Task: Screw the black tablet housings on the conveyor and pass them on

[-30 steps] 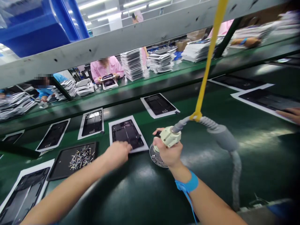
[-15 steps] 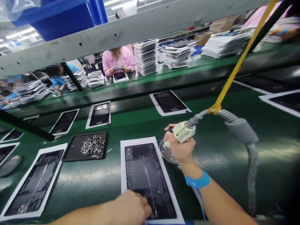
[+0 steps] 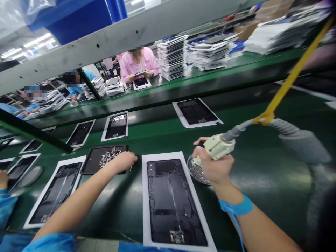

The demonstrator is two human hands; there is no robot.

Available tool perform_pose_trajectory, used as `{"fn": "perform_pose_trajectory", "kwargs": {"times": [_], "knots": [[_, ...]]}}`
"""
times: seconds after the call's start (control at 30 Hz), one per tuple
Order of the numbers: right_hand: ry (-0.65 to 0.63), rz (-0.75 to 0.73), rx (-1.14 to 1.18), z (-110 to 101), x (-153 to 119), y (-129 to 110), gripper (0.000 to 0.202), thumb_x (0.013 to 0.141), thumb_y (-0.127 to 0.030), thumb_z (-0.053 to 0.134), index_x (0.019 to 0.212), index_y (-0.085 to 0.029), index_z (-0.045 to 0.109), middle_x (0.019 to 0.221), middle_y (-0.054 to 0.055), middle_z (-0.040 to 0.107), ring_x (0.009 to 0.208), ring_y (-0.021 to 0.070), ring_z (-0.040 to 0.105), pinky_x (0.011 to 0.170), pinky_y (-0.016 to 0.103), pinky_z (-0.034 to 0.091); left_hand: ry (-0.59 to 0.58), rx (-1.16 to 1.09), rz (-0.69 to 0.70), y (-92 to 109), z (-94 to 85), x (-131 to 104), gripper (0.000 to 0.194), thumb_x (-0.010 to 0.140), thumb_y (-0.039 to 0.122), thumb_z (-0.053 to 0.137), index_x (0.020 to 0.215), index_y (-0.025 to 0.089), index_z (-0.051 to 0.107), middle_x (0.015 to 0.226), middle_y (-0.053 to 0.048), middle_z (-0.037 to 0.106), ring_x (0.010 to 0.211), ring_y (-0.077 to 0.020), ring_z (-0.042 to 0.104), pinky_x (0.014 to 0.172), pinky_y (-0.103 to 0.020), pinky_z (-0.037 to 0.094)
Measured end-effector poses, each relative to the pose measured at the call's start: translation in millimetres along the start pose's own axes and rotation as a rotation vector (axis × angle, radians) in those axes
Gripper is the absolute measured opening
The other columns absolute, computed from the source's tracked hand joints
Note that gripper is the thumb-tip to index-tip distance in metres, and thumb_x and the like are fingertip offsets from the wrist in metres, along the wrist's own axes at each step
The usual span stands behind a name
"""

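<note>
Our tablet housing (image 3: 160, 185) lies open on white paper (image 3: 145, 210), its pale strip (image 3: 172, 189) and small board (image 3: 177, 237) apparently fitted; what it lacks, we cannot tell. Beside the tray (image 3: 91, 159), our left grip (image 3: 125, 160) curls nearly closed at a small part (image 3: 131, 168), hold unclear. Our right grip (image 3: 219, 169) clasps a cream-coloured tool (image 3: 219, 146).

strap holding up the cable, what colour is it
The strap is yellow; it shows best in the head view.
</note>
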State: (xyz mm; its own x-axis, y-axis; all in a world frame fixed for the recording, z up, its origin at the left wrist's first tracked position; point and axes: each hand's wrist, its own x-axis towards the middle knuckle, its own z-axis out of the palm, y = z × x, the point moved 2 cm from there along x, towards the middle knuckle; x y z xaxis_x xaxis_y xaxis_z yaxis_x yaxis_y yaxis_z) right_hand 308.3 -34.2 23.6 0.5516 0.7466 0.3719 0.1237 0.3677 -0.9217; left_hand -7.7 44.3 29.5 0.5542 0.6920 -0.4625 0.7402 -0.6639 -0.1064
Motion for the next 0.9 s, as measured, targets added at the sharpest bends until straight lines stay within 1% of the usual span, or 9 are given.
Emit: {"fn": "perform_pose_trajectory", "kwargs": {"times": [0.1,0.17,0.27,0.33,0.4,0.5,0.67,0.77,0.9], "knots": [[0.047,-0.031,-0.018,-1,-1,2,0.011,0.071,-0.024,0.074,0.08,-0.019,0.069,0.066,0.0,0.069,0.049,0.015,0.061,0.051,0.03,0.053,0.005,-0.041,0.031,0,0.4,0,0.018,0.089,0.01,0.057,0.08,0.017,0.071,0.09,-0.008,0.073,0.086,-0.0221,0.071,0.077,-0.029,0.053],[0.064,-0.061,-0.012,0,-2,3,0.007,0.071,-0.021,0.074,0.075,-0.021,0.069,0.067,0.0,0.068,0.051,0.0162,0.062,0.055,0.033,0.053,0.075,-0.103,0.027,2,-0.6,-6,0.018,0.091,0.01,0.056,0.084,0.016,0.071,0.089,-0.008,0.073,0.085,-0.0215,0.071,0.077,-0.029,0.053],[0.044,-0.059,0.022,1,-3,4,0.007,0.074,-0.021,0.074,0.075,-0.025,0.068,0.066,0.0,0.068,0.05,0.0184,0.06,0.057,0.037,0.052,0.31,-0.252,0.028,13,-1.4,-21,0.021,0.096,0.011,0.052,0.105,0.015,0.07,0.097,-0.009,0.072,0.087,-0.0202,0.07,0.079,-0.029,0.054],[0.025,-0.054,0.044,1,-4,4,0.007,0.077,-0.023,0.076,0.079,-0.026,0.069,0.066,0.001,0.068,0.049,0.0203,0.06,0.057,0.04,0.051,0.477,-0.378,0.068,26,2.2,-30,0.024,0.1,0.016,0.049,0.113,0.016,0.069,0.103,-0.009,0.071,0.091,-0.0191,0.07,0.082,-0.029,0.055],[0.016,-0.068,0.037,0,-5,6,0.007,0.079,-0.025,0.076,0.08,-0.026,0.069,0.067,0.002,0.068,0.051,0.0216,0.061,0.058,0.042,0.051,0.607,-0.507,0.108,38,10.6,-35,0.022,0.102,0.02,0.049,0.109,0.016,0.07,0.102,-0.009,0.071,0.093,-0.018,0.069,0.084,-0.028,0.055],[0.014,-0.093,0.028,-1,-5,9,0.008,0.08,-0.025,0.076,0.078,-0.026,0.069,0.068,0.0,0.068,0.052,0.0203,0.062,0.06,0.041,0.052,0.73,-0.654,0.093,49,28.9,-32,0.019,0.101,0.02,0.052,0.099,0.017,0.071,0.097,-0.007,0.073,0.089,-0.0162,0.07,0.083,-0.026,0.056],[-0.011,-0.081,0.073,0,-3,9,0.011,0.078,-0.024,0.075,0.088,-0.023,0.071,0.069,-0.002,0.068,0.048,0.0158,0.06,0.053,0.034,0.051,0.807,-0.645,0.006,55,53.3,-18,0.021,0.103,0.02,0.05,0.095,0.018,0.069,0.09,-0.006,0.071,0.086,-0.0163,0.069,0.081,-0.027,0.057],[0.0,-0.089,0.074,1,-3,4,0.013,0.077,-0.022,0.075,0.089,-0.021,0.07,0.07,-0.001,0.069,0.047,0.0155,0.061,0.052,0.034,0.052,0.82,-0.554,-0.003,59,59.0,-10,0.022,0.104,0.021,0.046,0.098,0.018,0.067,0.09,-0.006,0.069,0.084,-0.0165,0.068,0.078,-0.027,0.057],[-0.016,-0.107,0.025,0,-3,1,0.012,0.078,-0.02,0.074,0.089,-0.021,0.07,0.063,-0.004,0.066,0.047,0.0156,0.06,0.053,0.033,0.053,0.802,-0.407,0.0,64,62.8,1,0.025,0.105,0.019,0.042,0.099,0.019,0.065,0.09,-0.006,0.067,0.086,-0.0166,0.067,0.08,-0.027,0.056]]}}
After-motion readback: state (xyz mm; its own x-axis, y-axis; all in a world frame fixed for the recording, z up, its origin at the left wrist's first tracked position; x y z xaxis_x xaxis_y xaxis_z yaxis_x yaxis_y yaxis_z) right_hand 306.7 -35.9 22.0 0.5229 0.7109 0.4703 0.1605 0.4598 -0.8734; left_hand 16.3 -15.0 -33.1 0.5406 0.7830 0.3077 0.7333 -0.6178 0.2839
